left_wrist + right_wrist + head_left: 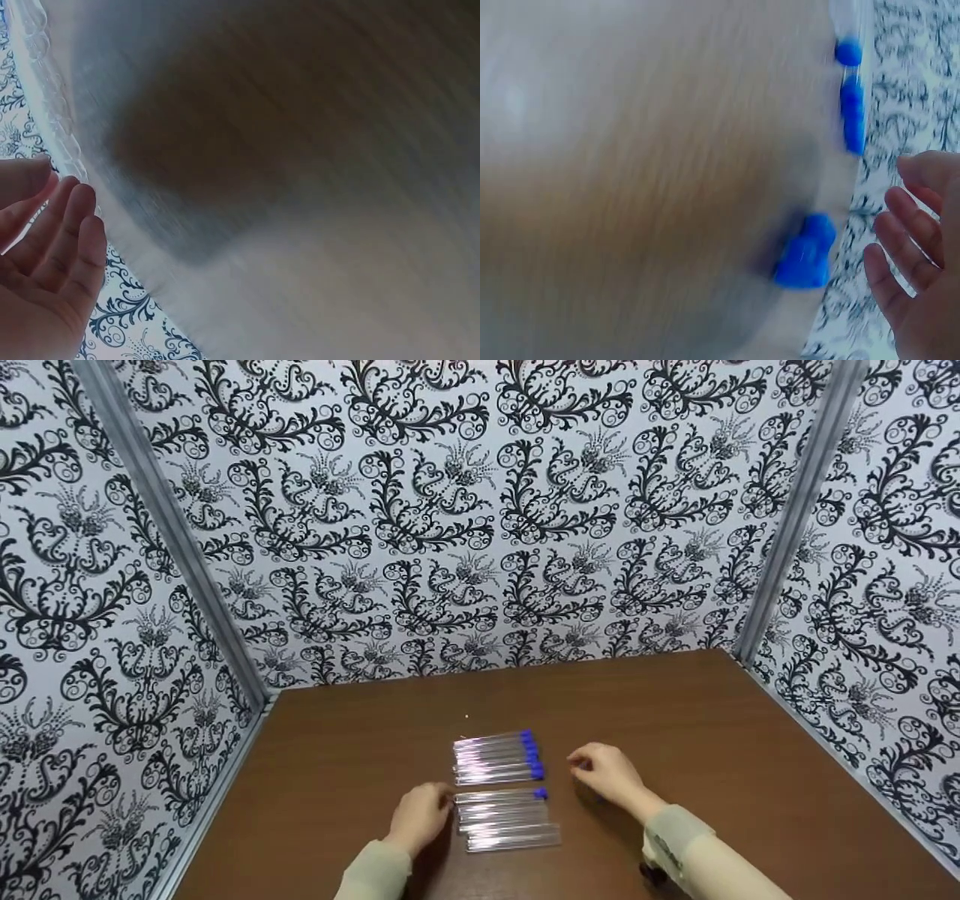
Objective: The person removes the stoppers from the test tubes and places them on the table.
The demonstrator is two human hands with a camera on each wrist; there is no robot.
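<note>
Clear test tubes lie side by side in two groups on the brown table. Blue caps close the right ends of the upper test tubes (491, 759). In the lower group, one capped test tube (495, 796) lies above several uncapped test tubes (506, 825). My left hand (420, 816) rests at the left ends of the lower group, its loosely bent fingers (79, 217) close to the tube ends; contact is unclear. My right hand (609, 771) hovers right of the caps, fingers loosely curved with nothing between them. Loose blue caps (806, 259) lie near it, mostly hidden in the head view.
The brown table (360, 727) reaches back to a patterned wall (450, 510). Grey metal posts (172, 525) stand at its back corners. A tiny pale speck (466, 716) lies behind the tubes. Something dark (652, 874) shows beneath the right sleeve.
</note>
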